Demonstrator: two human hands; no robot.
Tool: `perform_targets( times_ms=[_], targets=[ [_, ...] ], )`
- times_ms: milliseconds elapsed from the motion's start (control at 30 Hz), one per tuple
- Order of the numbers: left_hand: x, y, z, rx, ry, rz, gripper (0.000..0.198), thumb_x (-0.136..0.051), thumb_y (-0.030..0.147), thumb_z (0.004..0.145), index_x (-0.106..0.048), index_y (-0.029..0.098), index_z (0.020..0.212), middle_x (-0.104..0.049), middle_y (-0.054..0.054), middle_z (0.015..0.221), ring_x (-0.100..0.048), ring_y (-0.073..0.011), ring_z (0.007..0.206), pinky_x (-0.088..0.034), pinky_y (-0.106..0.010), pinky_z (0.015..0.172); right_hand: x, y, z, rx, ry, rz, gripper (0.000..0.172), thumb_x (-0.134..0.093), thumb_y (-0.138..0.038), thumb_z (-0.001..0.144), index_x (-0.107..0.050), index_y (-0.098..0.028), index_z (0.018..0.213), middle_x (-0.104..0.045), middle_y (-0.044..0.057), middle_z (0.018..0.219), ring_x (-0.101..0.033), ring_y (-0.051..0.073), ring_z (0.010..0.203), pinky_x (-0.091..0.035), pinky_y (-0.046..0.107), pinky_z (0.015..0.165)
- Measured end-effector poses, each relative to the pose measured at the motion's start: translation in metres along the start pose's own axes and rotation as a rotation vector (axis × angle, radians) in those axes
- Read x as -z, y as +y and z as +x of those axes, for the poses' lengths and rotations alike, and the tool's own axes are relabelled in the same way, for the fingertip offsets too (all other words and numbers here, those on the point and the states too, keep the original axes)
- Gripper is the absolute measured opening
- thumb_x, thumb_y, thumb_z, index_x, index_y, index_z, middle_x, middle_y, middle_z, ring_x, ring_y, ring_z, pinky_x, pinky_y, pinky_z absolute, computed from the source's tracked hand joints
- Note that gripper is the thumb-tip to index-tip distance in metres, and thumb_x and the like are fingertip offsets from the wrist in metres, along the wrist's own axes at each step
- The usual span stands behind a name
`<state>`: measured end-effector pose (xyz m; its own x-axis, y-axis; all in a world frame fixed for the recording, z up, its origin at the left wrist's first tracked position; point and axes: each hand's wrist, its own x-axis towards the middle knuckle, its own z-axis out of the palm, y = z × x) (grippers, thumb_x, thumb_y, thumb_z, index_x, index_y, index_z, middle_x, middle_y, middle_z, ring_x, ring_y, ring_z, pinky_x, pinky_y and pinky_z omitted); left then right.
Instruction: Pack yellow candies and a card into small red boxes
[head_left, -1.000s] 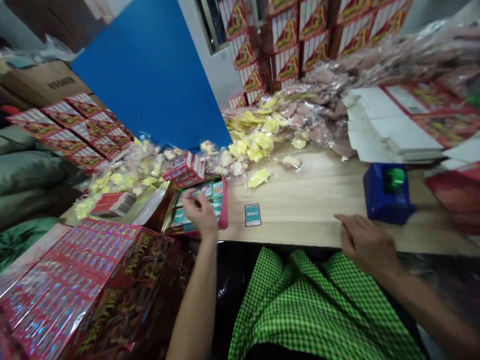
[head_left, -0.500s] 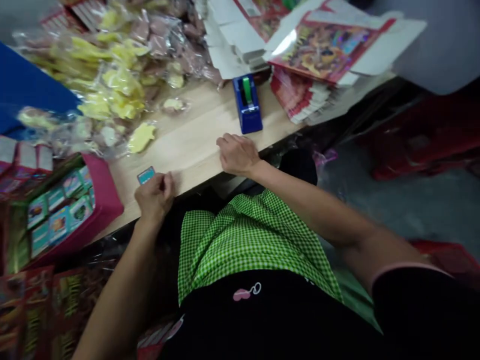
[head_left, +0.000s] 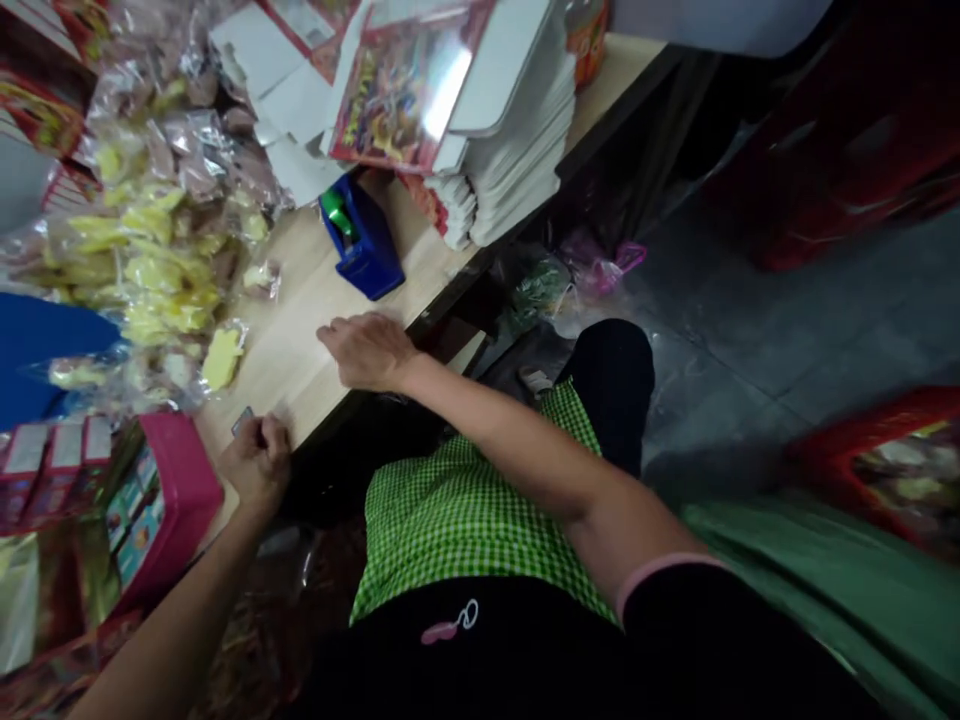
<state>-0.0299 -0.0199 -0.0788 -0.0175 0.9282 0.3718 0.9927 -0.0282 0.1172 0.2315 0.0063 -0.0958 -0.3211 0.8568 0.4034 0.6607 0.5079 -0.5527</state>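
Note:
My left hand rests at the near edge of the wooden table, fingers curled round a small card whose corner pokes out above the knuckles. Palm down, my right hand lies on the table edge with its fingers loosely stretched and nothing in it. It sits just in front of a blue tape dispenser with a green roll. A pink box of small teal cards stands left of my left hand.
Yellow and pink wrapped packets are heaped at the table's far left. A stack of flat printed cartons lies behind the dispenser. Red crates and a grey floor are to the right. My green checked cloth covers my lap.
The view has swung right and down. My left hand left the pink box and closed on the card that lay on the table. My right hand stayed on the table edge.

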Motion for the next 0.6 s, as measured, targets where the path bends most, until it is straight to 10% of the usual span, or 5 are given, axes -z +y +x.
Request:
perform_targets(
  times_ms=[200, 367, 600],
  targets=[
    [0.011, 0.014, 0.006, -0.037, -0.099, 0.029, 0.015, -0.055, 0.04, 0.07, -0.051, 0.027, 0.065, -0.049, 0.003, 0.057, -0.047, -0.0209, 0.061, -0.032, -0.03, 0.059, 0.009, -0.003, -0.013, 0.071, -0.039, 0.12, 0.025, -0.044, -0.015, 0.095, -0.06, -0.009, 0.113, -0.066, 0.014, 0.115, -0.062, 0.03, 0.104, -0.04, 0.041, 0.086],
    [0.014, 0.023, 0.013, 0.034, -0.214, 0.19, 0.024, -0.044, 0.051, 0.072, -0.047, 0.029, 0.064, -0.049, 0.0, 0.062, -0.05, -0.0268, 0.066, -0.035, -0.036, 0.06, 0.019, 0.002, -0.091, 0.273, 0.024, 0.154, 0.024, -0.043, -0.016, 0.098, -0.061, -0.012, 0.113, -0.065, 0.012, 0.108, -0.058, 0.027, 0.102, -0.042, 0.04, 0.085],
    [0.011, 0.046, 0.008, 0.207, -0.222, 0.414, 0.027, -0.038, 0.046, 0.08, -0.045, 0.025, 0.064, -0.046, 0.002, 0.056, -0.054, -0.0239, 0.064, -0.039, -0.033, 0.06, -0.002, 0.068, -0.233, -0.264, -0.536, 0.248, 0.026, -0.054, -0.017, 0.092, -0.069, -0.015, 0.114, -0.074, 0.012, 0.108, -0.07, 0.024, 0.1, -0.052, 0.033, 0.083]
  ],
)
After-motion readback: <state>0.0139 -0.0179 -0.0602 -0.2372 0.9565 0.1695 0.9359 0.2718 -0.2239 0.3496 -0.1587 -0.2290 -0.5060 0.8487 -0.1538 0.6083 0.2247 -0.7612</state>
